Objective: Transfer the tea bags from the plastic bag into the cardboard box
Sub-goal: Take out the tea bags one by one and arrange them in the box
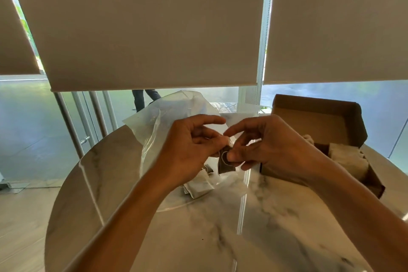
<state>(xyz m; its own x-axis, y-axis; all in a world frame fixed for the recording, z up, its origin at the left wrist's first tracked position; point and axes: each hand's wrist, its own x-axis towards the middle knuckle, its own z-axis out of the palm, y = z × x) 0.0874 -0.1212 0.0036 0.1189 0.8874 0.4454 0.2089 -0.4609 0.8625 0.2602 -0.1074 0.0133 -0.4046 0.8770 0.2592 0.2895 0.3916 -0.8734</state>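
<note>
A clear plastic bag (154, 130) stands crumpled on the round marble table, with pale tea bags (198, 185) lying in its lower part. My left hand (189, 146) and my right hand (262, 146) meet just above the bag's mouth. Between their fingertips both pinch one dark tea bag (225, 164) with its white string looped over it. The open cardboard box (318, 126) sits to the right, its lid raised, and several pale tea bags (348, 159) lie inside it.
The marble table (220, 227) ends close behind the bag and the box. Glass walls with lowered roller blinds stand beyond it. A person's legs (143, 98) show outside the glass, and metal door handles (85, 139) are at the left.
</note>
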